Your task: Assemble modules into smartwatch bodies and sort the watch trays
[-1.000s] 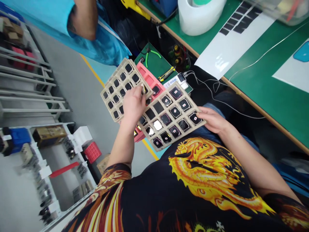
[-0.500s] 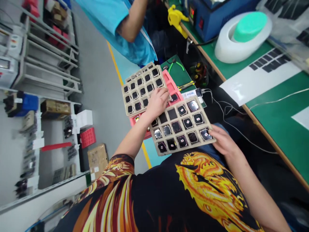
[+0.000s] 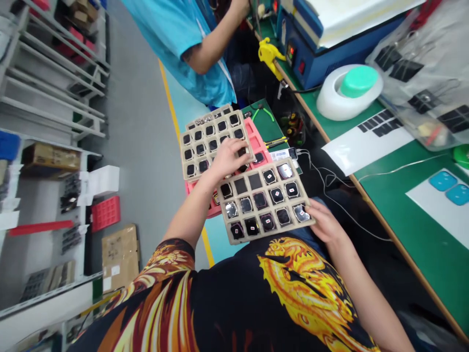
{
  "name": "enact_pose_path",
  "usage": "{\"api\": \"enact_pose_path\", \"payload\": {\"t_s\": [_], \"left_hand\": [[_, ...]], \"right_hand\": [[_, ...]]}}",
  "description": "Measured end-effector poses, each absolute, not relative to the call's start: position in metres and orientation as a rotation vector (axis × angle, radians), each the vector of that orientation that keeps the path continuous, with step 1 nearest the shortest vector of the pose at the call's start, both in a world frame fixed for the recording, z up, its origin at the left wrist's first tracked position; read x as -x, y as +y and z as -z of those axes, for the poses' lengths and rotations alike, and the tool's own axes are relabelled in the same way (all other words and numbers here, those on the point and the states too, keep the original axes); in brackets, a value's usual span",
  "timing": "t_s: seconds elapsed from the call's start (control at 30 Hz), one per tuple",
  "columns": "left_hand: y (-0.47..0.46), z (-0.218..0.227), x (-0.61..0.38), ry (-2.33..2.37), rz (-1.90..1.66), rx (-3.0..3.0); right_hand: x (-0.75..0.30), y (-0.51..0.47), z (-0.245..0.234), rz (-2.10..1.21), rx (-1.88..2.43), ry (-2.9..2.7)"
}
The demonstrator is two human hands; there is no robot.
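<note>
My right grip (image 3: 326, 220) is closed on the right corner of the near tray (image 3: 248, 184), thumb on top. My left hand (image 3: 230, 156) lies over the near right corner of the far tray (image 3: 194, 152), fingers curled down; whether they pinch a piece or only rest there, I cannot tell, since the fingers cover the spot.

The dark square pieces (image 3: 277, 195) sit in compartments of both trays. Two compartments in the near tray's back row show no piece. Between and beneath the trays, a pink tray (image 3: 255, 138) peeks out.

I judge the near tray the likelier trouble: I hold it at one corner, so if my right wrist dips, it could tilt and let pieces slide out toward my lap. If my left hand leans too hard on that corner, the far tray might tip or shift over the pink one. A careless fingertip could smudge or scratch a glossy face. The white cable (image 3: 322, 176) runs near my right hand, and a wide swing could snag it and tug the watch (image 3: 292, 153) at its end.
</note>
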State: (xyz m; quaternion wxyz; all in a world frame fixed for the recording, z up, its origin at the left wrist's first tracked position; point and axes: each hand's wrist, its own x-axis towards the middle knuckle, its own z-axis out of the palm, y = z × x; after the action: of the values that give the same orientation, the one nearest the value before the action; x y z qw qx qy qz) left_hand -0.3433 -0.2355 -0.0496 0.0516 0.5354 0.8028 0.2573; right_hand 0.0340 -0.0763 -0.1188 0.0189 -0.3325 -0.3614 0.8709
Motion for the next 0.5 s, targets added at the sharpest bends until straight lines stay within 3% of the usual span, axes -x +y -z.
{"api": "enact_pose_path", "payload": {"t_s": [0.2, 0.5], "left_hand": [[-0.238, 0.027, 0.353, 2.225, -0.651, -1.599], [-0.231, 0.022, 0.35, 2.435, -0.448, -1.597]], "right_hand": [[-0.035, -0.077, 0.123, -2.706, 1.0, -1.095], [-0.034, -0.078, 0.124, -2.713, 0.945, -1.093]]}}
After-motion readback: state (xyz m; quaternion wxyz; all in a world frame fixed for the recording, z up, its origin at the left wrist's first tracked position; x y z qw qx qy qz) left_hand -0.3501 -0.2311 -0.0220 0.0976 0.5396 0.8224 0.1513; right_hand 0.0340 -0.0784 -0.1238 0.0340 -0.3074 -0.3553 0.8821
